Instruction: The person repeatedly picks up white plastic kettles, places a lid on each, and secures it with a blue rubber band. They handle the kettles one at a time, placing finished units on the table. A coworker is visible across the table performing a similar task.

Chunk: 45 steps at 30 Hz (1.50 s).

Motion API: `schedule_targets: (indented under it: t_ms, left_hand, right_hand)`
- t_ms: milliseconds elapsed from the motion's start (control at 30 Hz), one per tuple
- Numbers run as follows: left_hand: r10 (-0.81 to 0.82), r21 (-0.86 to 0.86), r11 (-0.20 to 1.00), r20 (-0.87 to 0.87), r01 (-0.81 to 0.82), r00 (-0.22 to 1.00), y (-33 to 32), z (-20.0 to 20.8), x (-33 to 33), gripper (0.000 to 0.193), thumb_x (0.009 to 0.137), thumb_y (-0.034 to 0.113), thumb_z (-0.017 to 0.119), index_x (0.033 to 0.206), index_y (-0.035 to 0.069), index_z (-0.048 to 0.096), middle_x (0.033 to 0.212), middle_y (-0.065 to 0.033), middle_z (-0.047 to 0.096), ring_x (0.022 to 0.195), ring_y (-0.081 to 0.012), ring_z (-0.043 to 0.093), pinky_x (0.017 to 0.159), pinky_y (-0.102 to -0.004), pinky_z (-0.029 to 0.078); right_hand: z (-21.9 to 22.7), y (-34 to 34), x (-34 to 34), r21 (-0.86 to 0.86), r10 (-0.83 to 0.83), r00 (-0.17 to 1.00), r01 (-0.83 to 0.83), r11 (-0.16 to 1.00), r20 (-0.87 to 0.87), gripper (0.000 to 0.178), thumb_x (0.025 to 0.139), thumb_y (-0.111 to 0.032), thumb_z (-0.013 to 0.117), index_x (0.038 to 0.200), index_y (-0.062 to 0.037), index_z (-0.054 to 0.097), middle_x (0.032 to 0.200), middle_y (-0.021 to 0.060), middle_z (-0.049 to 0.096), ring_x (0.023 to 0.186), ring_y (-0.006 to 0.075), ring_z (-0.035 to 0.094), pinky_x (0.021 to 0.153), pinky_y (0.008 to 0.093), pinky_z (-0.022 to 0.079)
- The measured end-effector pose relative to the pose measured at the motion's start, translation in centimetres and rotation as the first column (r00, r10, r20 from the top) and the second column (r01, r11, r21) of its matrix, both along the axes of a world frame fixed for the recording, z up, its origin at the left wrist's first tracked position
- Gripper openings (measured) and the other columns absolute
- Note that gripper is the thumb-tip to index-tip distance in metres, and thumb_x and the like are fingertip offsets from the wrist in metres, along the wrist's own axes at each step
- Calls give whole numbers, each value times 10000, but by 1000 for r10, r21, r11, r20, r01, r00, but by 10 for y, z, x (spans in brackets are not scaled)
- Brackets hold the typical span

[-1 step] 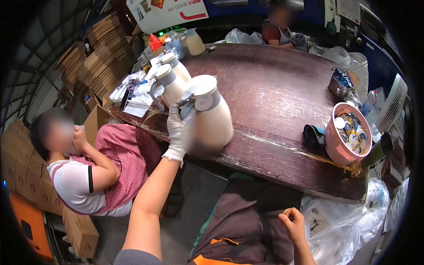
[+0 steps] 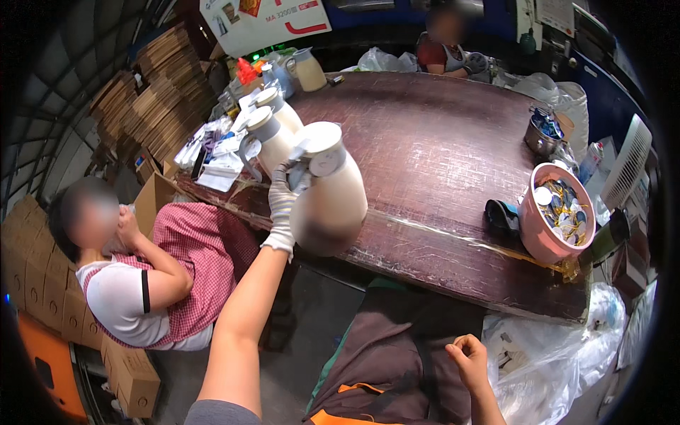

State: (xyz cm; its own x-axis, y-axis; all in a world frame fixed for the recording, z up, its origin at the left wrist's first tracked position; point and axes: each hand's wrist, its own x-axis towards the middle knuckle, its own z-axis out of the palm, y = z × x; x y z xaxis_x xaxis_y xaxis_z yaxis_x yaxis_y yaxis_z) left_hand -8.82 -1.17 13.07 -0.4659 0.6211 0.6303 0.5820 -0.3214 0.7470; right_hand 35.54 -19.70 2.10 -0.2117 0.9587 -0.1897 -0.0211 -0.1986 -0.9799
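Observation:
My left hand (image 2: 281,200), in a white-and-grey striped work glove, grips the handle side of a cream vacuum jug (image 2: 341,188) with a grey collar and pale lid. A round tag (image 2: 324,164) hangs at the collar. The jug is upright at the table's near left edge; its lower part is blurred, so I cannot tell whether its base touches the table. Two similar jugs stand just behind it, the nearer jug (image 2: 275,147) and the farther jug (image 2: 285,115). My bare right hand (image 2: 469,360) is over my lap, its fingers curled in with nothing visible in them.
On the dark wooden table (image 2: 425,156), a pink bucket (image 2: 533,225) of tags with yellow strings stands at right, beside a black case (image 2: 502,217) and metal pot (image 2: 542,144). Papers (image 2: 223,166) lie at left. A co-worker in a checked apron (image 2: 202,251) sits at left, another person (image 2: 443,57) beyond.
My left hand and the jug have shifted slightly left, and the jug has turned a little. My right hand stays in place.

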Motion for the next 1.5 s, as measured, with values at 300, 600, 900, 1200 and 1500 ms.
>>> schedule_targets:
  t_ms: [300, 600, 900, 1200, 1500]
  left_hand:
    - [299, -360, 920, 394, -153, 869, 14, -80, -29, 563, 841, 263, 726, 1296, 41, 481, 931, -90, 618, 810, -193, 579, 782, -354, 507]
    - [-166, -707, 650, -488, -277, 857, 35, -52, 48, 641, 824, 369, 674, 1395, 180, 454, 1381, -204, 441, 1248, -387, 469, 1038, -455, 410]
    - [121, -656, 524, -574, -543, 810, 99, -109, -19, 796, 854, 553, 577, 1488, 141, 326, 1475, -180, 391, 1331, -369, 393, 1084, -504, 326]
    - [105, -433, 802, -577, -412, 810, 91, -124, -14, 329, 902, 277, 558, 1186, 112, 581, 1058, -197, 665, 914, -388, 643, 800, -484, 512]
    - [-119, -545, 799, -555, -253, 823, 50, -115, 80, 306, 884, 268, 557, 1144, 113, 600, 1008, -166, 686, 911, -359, 656, 816, -465, 511]
  right_hand:
    - [-26, -16, 13, -153, -63, 998, 61, 986, -8, 235, 840, -77, 722, 720, -39, 523, 720, 12, 590, 641, 70, 512, 586, 219, 420]
    - [-75, -2, -1, -423, -58, 998, 52, 904, -1, 165, 951, -168, 617, 940, -14, 558, 650, 62, 595, 459, 116, 528, 425, 234, 431]
    - [-81, 23, -1, -544, -29, 998, 57, 837, 60, 270, 980, -223, 557, 1113, 12, 554, 637, 88, 614, 419, 128, 519, 381, 244, 407]
    - [-74, 31, -6, -561, -15, 993, 80, 824, 120, 268, 973, -218, 557, 1097, 19, 577, 640, 77, 625, 421, 121, 521, 372, 249, 390]
    - [-74, 32, -9, -642, -54, 999, 43, 766, 4, 231, 957, -257, 593, 1033, -46, 648, 625, -9, 528, 439, 70, 394, 407, 222, 286]
